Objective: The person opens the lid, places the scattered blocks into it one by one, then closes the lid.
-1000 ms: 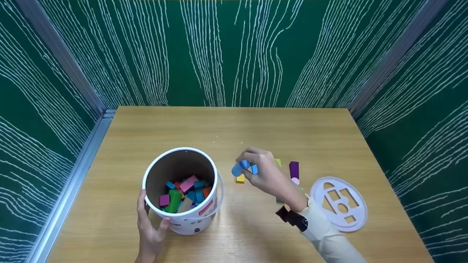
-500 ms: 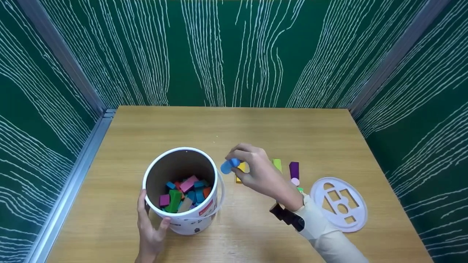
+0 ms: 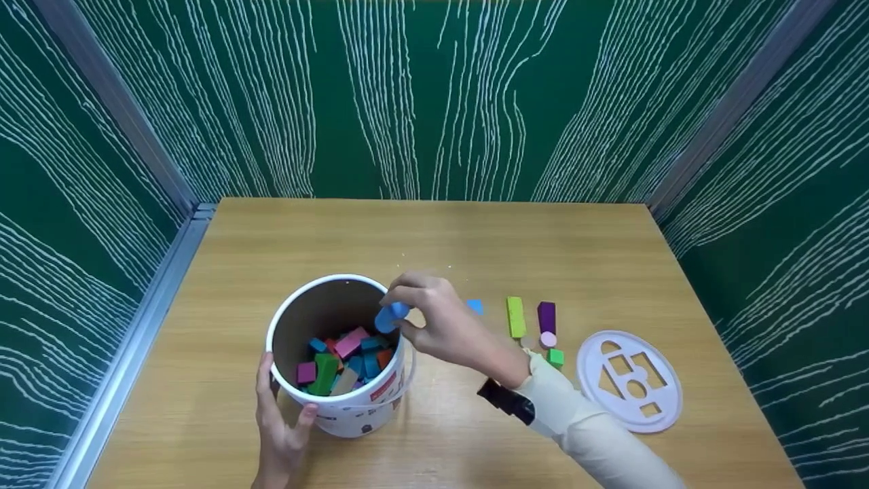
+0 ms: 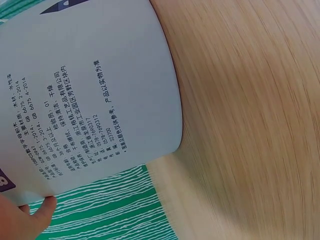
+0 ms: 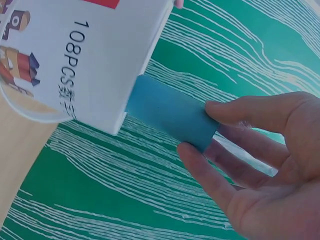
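My left hand [image 3: 280,431] holds the white bucket [image 3: 346,420] at its left side, with the thumb on the near rim. Several coloured wooden blocks lie inside, among them a green block [image 3: 324,373] and a pink one [image 3: 350,341]. My right hand [image 3: 445,326] pinches a blue cylinder block [image 3: 387,319] by one end over the bucket's right rim. In the right wrist view, thumb and fingertips grip the end of that blue cylinder block [image 5: 167,112], whose other end passes behind the bucket's edge [image 5: 107,65]. The left wrist view shows the bucket's printed wall [image 4: 137,75] and fingertips.
Right of the bucket lie a blue block [image 3: 474,306], a yellow-green block [image 3: 516,317], a purple block [image 3: 547,317], a pale pink round block [image 3: 548,339] and a green cube [image 3: 555,358]. The white lid [image 3: 621,412] with shaped holes is farther right. Green walls surround the table [image 3: 434,238].
My right hand has carried the blue cylinder block left to the bucket's rim, uncovering the yellow-green block and green cube. My left hand and the bucket have stayed put.
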Demonstrator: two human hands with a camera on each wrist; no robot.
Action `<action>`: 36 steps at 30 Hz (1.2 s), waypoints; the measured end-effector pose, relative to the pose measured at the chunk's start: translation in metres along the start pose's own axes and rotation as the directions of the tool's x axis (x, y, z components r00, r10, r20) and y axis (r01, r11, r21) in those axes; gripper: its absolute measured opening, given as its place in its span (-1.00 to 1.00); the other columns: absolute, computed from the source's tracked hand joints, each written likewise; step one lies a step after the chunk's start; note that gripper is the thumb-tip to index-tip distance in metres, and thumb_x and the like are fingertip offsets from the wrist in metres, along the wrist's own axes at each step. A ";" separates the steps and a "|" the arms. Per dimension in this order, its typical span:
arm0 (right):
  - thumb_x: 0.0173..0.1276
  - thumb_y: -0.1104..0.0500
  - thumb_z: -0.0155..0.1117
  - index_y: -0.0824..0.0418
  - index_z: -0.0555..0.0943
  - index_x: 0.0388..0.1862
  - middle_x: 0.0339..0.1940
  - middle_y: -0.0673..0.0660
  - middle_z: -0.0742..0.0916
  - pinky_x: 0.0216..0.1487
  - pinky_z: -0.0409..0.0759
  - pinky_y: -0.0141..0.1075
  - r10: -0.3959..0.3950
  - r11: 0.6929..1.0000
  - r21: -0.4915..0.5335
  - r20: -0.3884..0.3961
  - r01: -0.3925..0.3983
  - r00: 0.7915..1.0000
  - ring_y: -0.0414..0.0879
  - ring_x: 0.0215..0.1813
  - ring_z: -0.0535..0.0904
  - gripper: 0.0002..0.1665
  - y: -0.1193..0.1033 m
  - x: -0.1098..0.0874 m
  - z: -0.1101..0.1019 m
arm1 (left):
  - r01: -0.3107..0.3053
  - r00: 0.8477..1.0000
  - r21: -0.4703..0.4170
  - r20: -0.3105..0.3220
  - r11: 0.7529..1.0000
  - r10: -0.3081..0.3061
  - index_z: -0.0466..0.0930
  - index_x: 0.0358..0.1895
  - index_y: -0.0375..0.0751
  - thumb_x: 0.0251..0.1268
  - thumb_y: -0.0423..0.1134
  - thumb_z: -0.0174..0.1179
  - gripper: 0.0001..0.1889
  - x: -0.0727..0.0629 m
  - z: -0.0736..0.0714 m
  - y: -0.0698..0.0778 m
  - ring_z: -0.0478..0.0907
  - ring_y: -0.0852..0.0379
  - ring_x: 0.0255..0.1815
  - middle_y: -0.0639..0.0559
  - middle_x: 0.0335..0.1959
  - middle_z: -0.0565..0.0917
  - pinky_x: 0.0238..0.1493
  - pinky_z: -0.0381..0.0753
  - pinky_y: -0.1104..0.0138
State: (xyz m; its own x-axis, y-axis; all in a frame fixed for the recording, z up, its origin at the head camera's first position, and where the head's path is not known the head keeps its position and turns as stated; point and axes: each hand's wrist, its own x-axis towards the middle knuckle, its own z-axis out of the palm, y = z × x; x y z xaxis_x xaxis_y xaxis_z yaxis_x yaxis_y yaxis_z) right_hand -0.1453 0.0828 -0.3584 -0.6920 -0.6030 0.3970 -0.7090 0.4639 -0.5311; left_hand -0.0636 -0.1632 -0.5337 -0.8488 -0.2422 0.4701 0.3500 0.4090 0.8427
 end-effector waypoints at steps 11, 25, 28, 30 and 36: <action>0.14 0.38 0.31 0.25 0.69 -0.11 -0.12 0.13 0.64 -0.15 0.60 -0.45 0.055 0.998 0.013 0.167 -0.058 0.984 -0.12 -0.11 0.56 -0.70 0.000 0.012 0.019 | 0.035 0.999 -0.002 0.002 0.999 -0.035 -0.05 0.49 -0.08 0.01 -0.35 0.20 -0.08 0.000 0.000 0.002 0.05 0.12 0.43 -0.16 0.47 0.07 0.34 0.12 -0.09; 0.10 0.39 0.34 0.23 0.69 -0.13 -0.13 0.11 0.64 -0.20 0.64 -0.37 0.081 0.997 -0.040 0.311 -0.072 0.947 -0.11 -0.17 0.60 -0.69 0.004 0.021 0.039 | -0.024 1.000 -0.014 -0.012 1.000 0.024 -0.02 0.47 -0.21 -0.02 -0.35 0.21 -0.10 0.000 0.001 0.002 0.09 0.21 0.40 -0.21 0.44 0.12 0.33 0.13 0.42; 0.10 0.39 0.35 0.25 0.69 -0.11 -0.14 0.12 0.65 -0.21 0.64 -0.36 0.091 0.995 -0.057 0.328 -0.077 0.940 -0.10 -0.18 0.60 -0.68 0.004 0.022 0.042 | -0.025 1.000 -0.024 -0.014 0.999 0.025 -0.02 0.47 -0.22 -0.03 -0.34 0.21 -0.10 0.000 0.001 0.002 0.09 0.19 0.40 -0.20 0.44 0.12 0.31 0.12 0.46; 0.09 0.39 0.35 0.25 0.68 -0.09 -0.13 0.13 0.65 -0.20 0.65 -0.36 0.108 0.994 -0.070 0.342 -0.090 0.933 -0.09 -0.17 0.60 -0.66 0.004 0.022 0.044 | -0.022 1.000 -0.029 -0.012 0.999 0.022 -0.02 0.47 -0.20 -0.02 -0.34 0.21 -0.10 0.000 0.001 0.001 0.09 0.15 0.41 -0.19 0.45 0.12 0.33 0.12 0.41; 0.07 0.42 0.34 0.24 0.68 -0.08 -0.12 0.12 0.65 -0.19 0.65 -0.36 0.147 0.988 -0.095 0.381 -0.119 0.913 -0.09 -0.17 0.58 -0.63 0.005 0.024 0.051 | -0.015 1.000 -0.025 -0.002 1.000 0.015 -0.04 0.49 -0.14 0.03 -0.32 0.20 -0.10 0.000 0.001 0.001 0.07 0.09 0.43 -0.17 0.47 0.09 0.37 0.13 0.15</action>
State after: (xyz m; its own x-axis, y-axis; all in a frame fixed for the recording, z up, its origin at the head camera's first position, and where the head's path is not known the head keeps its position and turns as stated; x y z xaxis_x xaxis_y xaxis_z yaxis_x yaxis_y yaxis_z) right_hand -0.1589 0.0378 -0.3895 -0.6838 -0.7297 -0.0004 -0.6312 0.5918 -0.5014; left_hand -0.0633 -0.1621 -0.5329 -0.8428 -0.2375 0.4830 0.3723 0.3907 0.8418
